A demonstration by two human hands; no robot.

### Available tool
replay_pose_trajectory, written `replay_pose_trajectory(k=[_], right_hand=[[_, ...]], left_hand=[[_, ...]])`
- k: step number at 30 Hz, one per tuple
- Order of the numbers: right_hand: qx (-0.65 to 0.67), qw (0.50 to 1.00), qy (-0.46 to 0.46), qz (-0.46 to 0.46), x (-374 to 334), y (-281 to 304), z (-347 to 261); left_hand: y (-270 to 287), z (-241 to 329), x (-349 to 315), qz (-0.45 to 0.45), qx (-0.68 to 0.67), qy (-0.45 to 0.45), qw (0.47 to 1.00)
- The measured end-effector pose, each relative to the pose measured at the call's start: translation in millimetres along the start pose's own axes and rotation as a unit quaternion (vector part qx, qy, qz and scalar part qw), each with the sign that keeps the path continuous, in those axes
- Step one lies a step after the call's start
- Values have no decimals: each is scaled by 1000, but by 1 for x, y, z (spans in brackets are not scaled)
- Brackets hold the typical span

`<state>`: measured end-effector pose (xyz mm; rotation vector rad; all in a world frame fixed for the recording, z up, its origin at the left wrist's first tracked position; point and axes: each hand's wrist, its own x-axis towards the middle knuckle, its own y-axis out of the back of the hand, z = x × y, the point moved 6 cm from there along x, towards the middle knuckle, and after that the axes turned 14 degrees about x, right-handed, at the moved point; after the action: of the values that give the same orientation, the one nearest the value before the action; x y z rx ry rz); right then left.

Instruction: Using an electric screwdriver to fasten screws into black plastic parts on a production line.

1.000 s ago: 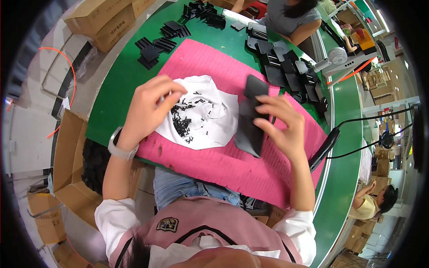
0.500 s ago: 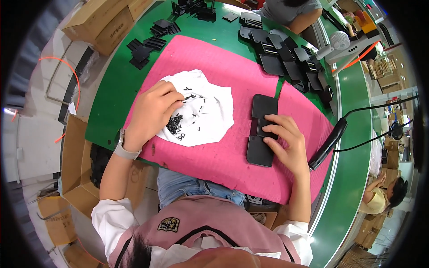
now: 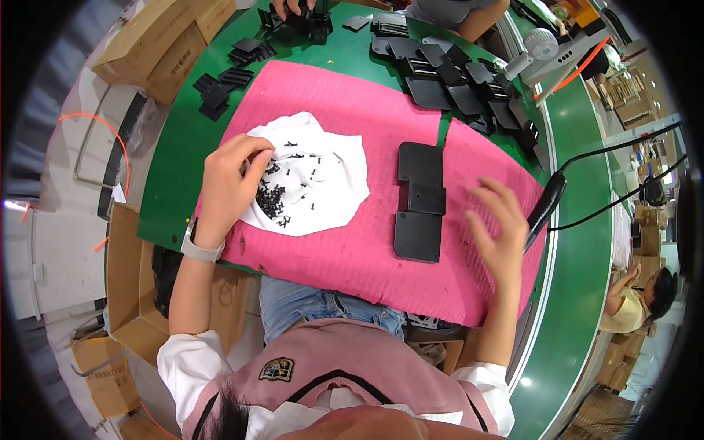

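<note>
A white cloth (image 3: 326,180) strewn with small black screws (image 3: 275,198) lies on a pink mat (image 3: 352,249). My left hand (image 3: 227,183) rests at the cloth's left edge, fingertips pinching into the screw pile. Three flat black plastic panels (image 3: 420,202) lie in a column on the mat to the right of the cloth. My right hand (image 3: 499,227) hovers open just right of them, fingers spread, holding nothing. A black electric screwdriver (image 3: 546,205) lies beyond it at the mat's right edge.
The green table (image 3: 183,147) carries several black parts at the far side (image 3: 455,81) and far left (image 3: 227,81). Another person's hands (image 3: 297,9) work at the top. Cardboard boxes (image 3: 161,44) stand to the left. Cables (image 3: 623,191) run right.
My right hand laid the black panels flat on the mat, let go and drew back to the right. My left hand moved to the cloth's left edge, into the screws.
</note>
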<state>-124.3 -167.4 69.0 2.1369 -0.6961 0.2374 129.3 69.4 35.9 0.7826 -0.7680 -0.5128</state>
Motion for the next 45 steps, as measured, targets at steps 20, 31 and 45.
replay_pose_trajectory(k=[20, 31, 45], right_hand=[[309, 866, -365, 145, -2, 60, 129], [731, 667, 134, 51, 69, 40, -58], [738, 663, 122, 19, 60, 16, -44]], left_hand=[[-74, 102, 11, -269, -409, 11, 872], [-80, 142, 3, -326, -489, 25, 808], [-95, 128, 2, -307, -440, 39, 843]])
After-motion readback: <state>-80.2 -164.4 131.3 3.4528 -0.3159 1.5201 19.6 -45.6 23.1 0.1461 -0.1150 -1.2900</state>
